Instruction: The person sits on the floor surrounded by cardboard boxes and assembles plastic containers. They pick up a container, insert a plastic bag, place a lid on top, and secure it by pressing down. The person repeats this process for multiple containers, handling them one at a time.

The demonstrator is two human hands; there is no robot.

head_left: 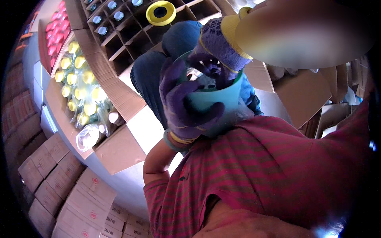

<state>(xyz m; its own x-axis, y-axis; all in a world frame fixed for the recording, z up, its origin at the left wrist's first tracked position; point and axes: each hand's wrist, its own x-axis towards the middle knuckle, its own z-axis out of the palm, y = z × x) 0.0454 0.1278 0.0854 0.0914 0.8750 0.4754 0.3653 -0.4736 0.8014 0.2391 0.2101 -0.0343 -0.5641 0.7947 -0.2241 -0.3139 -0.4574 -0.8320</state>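
A teal plastic tub (216,99) sits in my lap, tilted against my striped shirt. My left hand (178,99), in a purple work glove, is wrapped around the tub's near left side, thumb and fingers spread along the wall and rim. From the right, my right hand (218,55), in a purple glove with a yellow cuff, reaches into the tub's mouth. Its fingers are curled in the opening among small light and dark bits. Whatever they grip is too hidden to name.
Ahead stands a divided carton (131,33) with several white-capped bottles and a yellow ring-shaped lid (160,13). To the left, an open carton (113,146) holds yellow-capped bottles (79,93). Red bottles (57,29) stand beyond, stacked boxes (85,202) at lower left.
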